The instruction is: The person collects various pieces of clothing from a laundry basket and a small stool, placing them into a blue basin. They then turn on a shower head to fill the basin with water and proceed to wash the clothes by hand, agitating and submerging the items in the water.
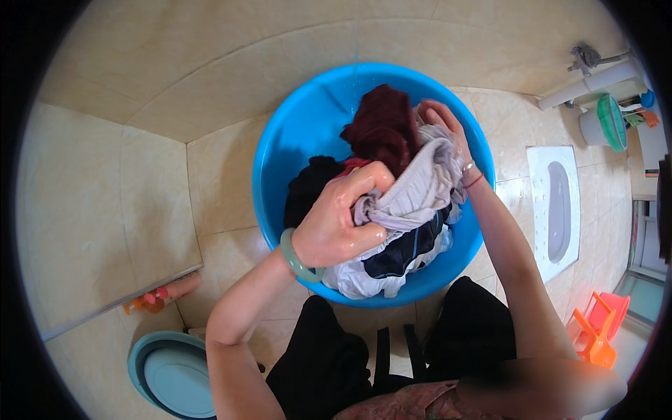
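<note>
Wet clothes fill a large round blue basin (290,122) standing on the tiled floor before my knees. My left hand (339,220), with a pale green bangle at its wrist, clenches a gathered end of a light grey garment (427,185). Farther right, the fingers of my right hand (444,122) curl around the other end of the same garment, partly hidden behind its folds. Beyond it lies a dark maroon garment (381,126). Black cloth (308,185) rests at the left, while white clothes (353,276) and a navy piece (402,255) lie beneath my hands.
A squat toilet (558,210) is set in the floor at right, below a wall tap (584,59) and near a bucket (595,129) with a green rim. Orange plastic ware (596,343) stands lower right. At lower left sits a teal basin (164,378); tiled walls rise behind and left.
</note>
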